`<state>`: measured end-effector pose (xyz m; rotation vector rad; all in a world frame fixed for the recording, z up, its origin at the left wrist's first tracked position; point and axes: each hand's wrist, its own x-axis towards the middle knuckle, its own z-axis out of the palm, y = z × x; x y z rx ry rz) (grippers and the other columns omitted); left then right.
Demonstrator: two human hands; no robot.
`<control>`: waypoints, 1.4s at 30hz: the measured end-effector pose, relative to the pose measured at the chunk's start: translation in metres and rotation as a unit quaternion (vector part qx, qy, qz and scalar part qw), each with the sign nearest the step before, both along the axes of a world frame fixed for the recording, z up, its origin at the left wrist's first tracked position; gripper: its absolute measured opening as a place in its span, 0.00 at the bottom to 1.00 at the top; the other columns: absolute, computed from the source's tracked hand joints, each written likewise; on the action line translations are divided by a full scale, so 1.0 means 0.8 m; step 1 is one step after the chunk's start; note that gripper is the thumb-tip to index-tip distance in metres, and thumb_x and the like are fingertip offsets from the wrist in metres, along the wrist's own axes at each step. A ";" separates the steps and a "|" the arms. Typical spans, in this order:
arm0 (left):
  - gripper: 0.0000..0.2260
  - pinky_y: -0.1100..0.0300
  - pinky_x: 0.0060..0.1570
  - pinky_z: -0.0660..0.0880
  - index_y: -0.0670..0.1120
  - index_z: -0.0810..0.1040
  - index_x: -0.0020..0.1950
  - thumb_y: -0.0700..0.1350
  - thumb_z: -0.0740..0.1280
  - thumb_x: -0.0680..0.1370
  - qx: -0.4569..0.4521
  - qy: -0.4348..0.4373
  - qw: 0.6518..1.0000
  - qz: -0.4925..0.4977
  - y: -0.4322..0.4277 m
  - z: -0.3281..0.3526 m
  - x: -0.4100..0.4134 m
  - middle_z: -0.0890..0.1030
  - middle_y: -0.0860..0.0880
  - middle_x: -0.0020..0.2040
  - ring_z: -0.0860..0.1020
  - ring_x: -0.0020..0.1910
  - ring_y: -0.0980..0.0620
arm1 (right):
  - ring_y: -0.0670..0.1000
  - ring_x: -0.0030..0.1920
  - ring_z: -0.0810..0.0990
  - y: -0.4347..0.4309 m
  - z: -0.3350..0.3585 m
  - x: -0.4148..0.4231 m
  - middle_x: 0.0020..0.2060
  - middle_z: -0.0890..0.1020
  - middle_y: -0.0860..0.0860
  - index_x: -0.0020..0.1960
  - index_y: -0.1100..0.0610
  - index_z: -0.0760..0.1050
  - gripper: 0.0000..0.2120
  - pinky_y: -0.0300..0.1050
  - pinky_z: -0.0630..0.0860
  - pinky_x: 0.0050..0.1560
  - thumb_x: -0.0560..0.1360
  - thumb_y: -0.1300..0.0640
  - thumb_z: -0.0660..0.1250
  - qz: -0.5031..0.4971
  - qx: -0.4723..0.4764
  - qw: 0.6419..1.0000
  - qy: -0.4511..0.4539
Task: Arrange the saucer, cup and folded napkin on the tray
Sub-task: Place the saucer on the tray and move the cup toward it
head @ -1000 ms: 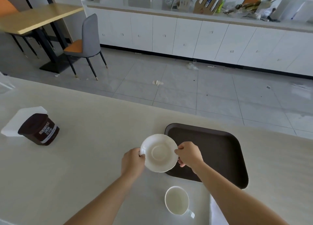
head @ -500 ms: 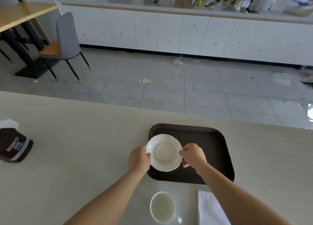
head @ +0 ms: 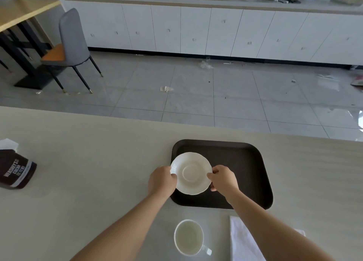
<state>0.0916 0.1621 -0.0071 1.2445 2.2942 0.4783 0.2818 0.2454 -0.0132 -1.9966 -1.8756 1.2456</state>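
A white saucer (head: 191, 173) is over the left part of a dark brown tray (head: 243, 168) on the pale counter. My left hand (head: 162, 180) grips its left rim and my right hand (head: 224, 179) grips its right rim. Whether the saucer rests on the tray or hovers just above it, I cannot tell. A white cup (head: 189, 237), empty and upright, stands on the counter in front of the tray. A folded white napkin (head: 242, 241) lies to the cup's right, partly hidden by my right forearm.
A brown cocoa tin (head: 16, 171) lies at the counter's left edge against a white object (head: 7, 144). Beyond the counter's far edge are a tiled floor, a grey chair (head: 68, 45) and white cabinets (head: 196, 29).
Both hands carried the saucer to the right, from the tray's left edge to over its left part. The view also shifted, so the cocoa tin slid toward the left edge.
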 end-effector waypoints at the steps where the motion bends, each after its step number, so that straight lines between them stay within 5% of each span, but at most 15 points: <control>1: 0.05 0.54 0.34 0.66 0.45 0.70 0.34 0.40 0.59 0.70 0.001 -0.010 1.000 0.004 -0.002 0.001 -0.001 0.72 0.49 0.32 0.70 0.36 0.45 | 0.48 0.30 0.85 -0.001 0.001 0.001 0.36 0.85 0.49 0.49 0.51 0.78 0.02 0.37 0.77 0.30 0.79 0.55 0.67 0.000 0.000 1.000 0.002; 4: 0.13 0.53 0.48 0.73 0.50 0.78 0.55 0.43 0.61 0.74 -0.005 -0.007 1.000 0.022 -0.017 -0.003 -0.007 0.79 0.49 0.51 0.77 0.51 0.45 | 0.49 0.31 0.84 -0.012 0.004 0.008 0.37 0.84 0.50 0.51 0.49 0.74 0.02 0.38 0.76 0.30 0.80 0.53 0.67 -0.003 0.026 1.000 0.002; 6: 0.20 0.52 0.54 0.72 0.48 0.73 0.67 0.45 0.61 0.75 -0.012 0.035 0.999 0.017 -0.037 -0.012 -0.017 0.76 0.47 0.61 0.75 0.60 0.44 | 0.51 0.34 0.84 -0.025 0.005 0.014 0.39 0.84 0.49 0.53 0.52 0.78 0.04 0.41 0.80 0.36 0.80 0.53 0.67 -0.003 0.051 0.999 0.005; 11: 0.21 0.45 0.58 0.69 0.50 0.67 0.70 0.50 0.61 0.77 -0.071 0.178 0.981 -0.042 -0.099 -0.043 -0.036 0.71 0.46 0.64 0.68 0.65 0.43 | 0.50 0.40 0.83 -0.074 0.016 0.035 0.39 0.84 0.46 0.50 0.51 0.82 0.05 0.53 0.85 0.47 0.77 0.57 0.67 0.004 0.040 0.997 0.062; 16: 0.28 0.29 0.66 0.56 0.52 0.55 0.77 0.57 0.56 0.79 -0.113 0.190 0.974 -0.058 -0.135 -0.071 -0.030 0.55 0.42 0.77 0.51 0.76 0.38 | 0.45 0.42 0.82 -0.130 0.034 0.064 0.43 0.83 0.43 0.54 0.49 0.82 0.18 0.43 0.83 0.47 0.71 0.64 0.63 0.137 -0.029 0.990 0.027; 20: 0.30 0.30 0.70 0.46 0.53 0.50 0.78 0.61 0.53 0.79 -0.081 0.176 0.980 -0.034 -0.142 -0.082 -0.015 0.49 0.42 0.80 0.45 0.78 0.39 | 0.44 0.45 0.81 -0.161 0.043 0.079 0.45 0.82 0.42 0.58 0.46 0.80 0.24 0.39 0.80 0.46 0.62 0.54 0.70 0.215 -0.076 0.974 -0.011; 29: 0.31 0.29 0.70 0.46 0.51 0.57 0.77 0.62 0.47 0.76 -0.048 0.202 0.978 -0.021 -0.146 -0.090 -0.011 0.55 0.41 0.79 0.48 0.78 0.38 | 0.47 0.41 0.79 -0.192 0.021 0.067 0.42 0.81 0.45 0.49 0.53 0.81 0.14 0.43 0.78 0.45 0.71 0.45 0.76 0.266 0.046 0.963 -0.020; 35: 0.31 0.30 0.70 0.47 0.51 0.60 0.76 0.63 0.48 0.76 -0.018 0.202 0.979 -0.011 -0.147 -0.095 -0.013 0.58 0.41 0.78 0.50 0.77 0.38 | 0.52 0.36 0.80 -0.209 0.010 0.072 0.40 0.82 0.51 0.46 0.56 0.84 0.09 0.48 0.78 0.39 0.77 0.50 0.72 0.247 0.193 0.949 0.039; 42: 0.31 0.30 0.70 0.48 0.53 0.58 0.76 0.63 0.50 0.76 -0.027 0.216 0.976 -0.007 -0.147 -0.104 -0.015 0.57 0.43 0.78 0.50 0.78 0.40 | 0.48 0.29 0.74 -0.195 0.013 0.093 0.31 0.77 0.48 0.37 0.57 0.83 0.07 0.36 0.68 0.30 0.71 0.59 0.79 0.101 0.272 0.955 0.051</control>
